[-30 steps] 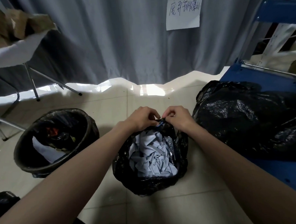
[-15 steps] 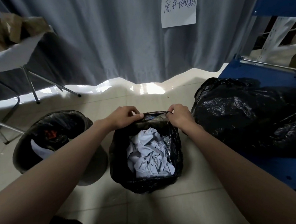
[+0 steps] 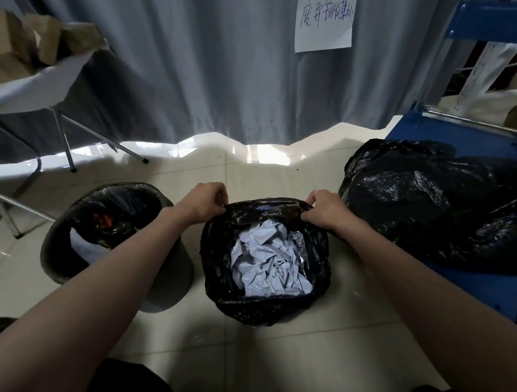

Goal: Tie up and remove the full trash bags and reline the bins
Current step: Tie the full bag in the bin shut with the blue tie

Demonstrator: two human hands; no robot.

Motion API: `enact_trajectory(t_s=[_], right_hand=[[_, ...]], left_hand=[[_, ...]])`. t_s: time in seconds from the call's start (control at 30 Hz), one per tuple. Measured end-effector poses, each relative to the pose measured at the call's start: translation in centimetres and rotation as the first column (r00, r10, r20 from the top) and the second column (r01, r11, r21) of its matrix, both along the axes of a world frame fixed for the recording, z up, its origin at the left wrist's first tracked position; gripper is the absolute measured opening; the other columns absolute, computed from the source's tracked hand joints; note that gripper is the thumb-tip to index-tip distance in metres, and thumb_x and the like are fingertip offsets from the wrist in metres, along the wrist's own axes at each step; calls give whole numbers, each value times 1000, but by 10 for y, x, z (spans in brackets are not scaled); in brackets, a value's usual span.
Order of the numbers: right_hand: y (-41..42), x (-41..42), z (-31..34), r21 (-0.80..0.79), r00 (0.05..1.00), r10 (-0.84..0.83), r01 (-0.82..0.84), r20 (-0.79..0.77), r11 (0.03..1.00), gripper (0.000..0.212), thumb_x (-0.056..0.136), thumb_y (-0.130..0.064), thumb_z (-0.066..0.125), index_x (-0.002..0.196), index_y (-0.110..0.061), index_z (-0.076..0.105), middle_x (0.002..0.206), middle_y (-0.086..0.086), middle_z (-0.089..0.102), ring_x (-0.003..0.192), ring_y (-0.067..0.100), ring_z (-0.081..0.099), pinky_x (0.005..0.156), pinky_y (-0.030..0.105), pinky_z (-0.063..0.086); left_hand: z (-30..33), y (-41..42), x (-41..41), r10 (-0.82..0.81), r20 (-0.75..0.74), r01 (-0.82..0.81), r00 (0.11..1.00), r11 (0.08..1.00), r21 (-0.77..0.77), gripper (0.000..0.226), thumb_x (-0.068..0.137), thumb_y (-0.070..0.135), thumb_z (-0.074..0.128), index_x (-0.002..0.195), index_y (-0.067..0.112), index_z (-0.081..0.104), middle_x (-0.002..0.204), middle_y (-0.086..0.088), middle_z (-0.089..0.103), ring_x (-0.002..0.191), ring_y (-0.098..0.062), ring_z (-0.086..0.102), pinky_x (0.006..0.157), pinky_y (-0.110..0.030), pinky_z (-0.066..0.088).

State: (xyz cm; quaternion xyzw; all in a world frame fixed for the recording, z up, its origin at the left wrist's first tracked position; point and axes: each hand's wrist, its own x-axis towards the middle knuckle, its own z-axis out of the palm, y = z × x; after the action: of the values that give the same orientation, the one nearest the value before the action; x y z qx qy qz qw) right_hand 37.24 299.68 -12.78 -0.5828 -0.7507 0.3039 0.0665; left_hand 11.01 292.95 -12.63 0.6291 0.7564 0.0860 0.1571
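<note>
Hands spread apart, trash bag (image 3: 266, 303) upright, mouth facing up

My fingertips are tucked under the rim of the black trash bag (image 3: 269, 303), so each grip's hold is hidden. The crumpled paper (image 3: 270, 264) covers whatever lies deeper. The handwritten sign (image 3: 326, 20) is too blurred to read. The bin (image 3: 75, 265) beside it has its contents in shadow, and my left forearm hides its near side.
</note>
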Motion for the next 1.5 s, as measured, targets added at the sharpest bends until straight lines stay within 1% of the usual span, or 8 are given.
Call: enact_trajectory(t_s=[0.2,0.4,0.67,0.87,1.07,1.17,1.3,1.5], right_hand=[[-4,3,1,137,979,-121,144,-164,980,7,92,-18,65,95,-12,61,97,6,58,90,23,53,73,26,38],[-14,9,3,21,999,-40,41,-26,999,33,91,-39,60,101,-8,58,97,9,61,91,26,55,75,32,44],[-39,31,6,-150,998,28,-21,48,988,27,92,-21,62,71,-8,51,73,8,55,60,22,58,47,29,53],[-45,37,-1,-88,998,11,-6,55,996,45,81,-2,67,59,-16,30,64,7,38,68,22,44,58,33,40],[-39,38,-1,60,998,-42,39,48,997,33,83,-12,65,63,-17,40,79,8,52,80,28,53,67,31,40],[-41,40,3,20,1000,-11,11,-22,1000,29,87,-23,65,69,-18,42,76,1,50,82,26,54,67,30,43],[-50,42,13,-146,998,27,-36,-65,989,29,83,-30,70,97,-13,52,97,5,59,84,21,63,61,41,59],[-57,48,20,-327,993,121,-111,9,938,47,80,-16,72,120,-15,47,111,13,63,85,33,71,69,52,61]], left_hand=[[6,-5,5,124,7,-121,992,955,270,14,87,21,64,100,18,61,88,0,60,86,-24,59,73,-34,45],[-5,-26,9,307,191,-319,932,947,33,53,84,45,69,125,14,53,110,-7,65,101,-27,61,86,-34,48],[-20,-69,8,411,487,-342,771,912,-228,25,85,16,72,104,0,67,98,-17,68,83,-24,63,76,-34,54],[-12,-78,8,392,326,-395,860,917,-60,34,71,19,86,98,5,68,90,-11,66,81,-23,60,72,-28,46],[4,-74,13,419,191,-445,888,887,123,46,67,21,86,106,15,63,107,-10,67,91,-26,59,75,-32,45],[11,-70,32,318,124,-338,940,918,205,68,67,27,87,125,16,51,128,-9,45,114,-29,51,96,-42,47],[20,-67,82,77,73,-98,994,929,358,38,75,33,80,104,22,59,114,1,47,103,-20,53,93,-38,48],[-8,-71,151,-217,185,233,959,970,-70,25,72,50,77,75,26,72,77,10,72,78,-8,66,76,-35,56]])
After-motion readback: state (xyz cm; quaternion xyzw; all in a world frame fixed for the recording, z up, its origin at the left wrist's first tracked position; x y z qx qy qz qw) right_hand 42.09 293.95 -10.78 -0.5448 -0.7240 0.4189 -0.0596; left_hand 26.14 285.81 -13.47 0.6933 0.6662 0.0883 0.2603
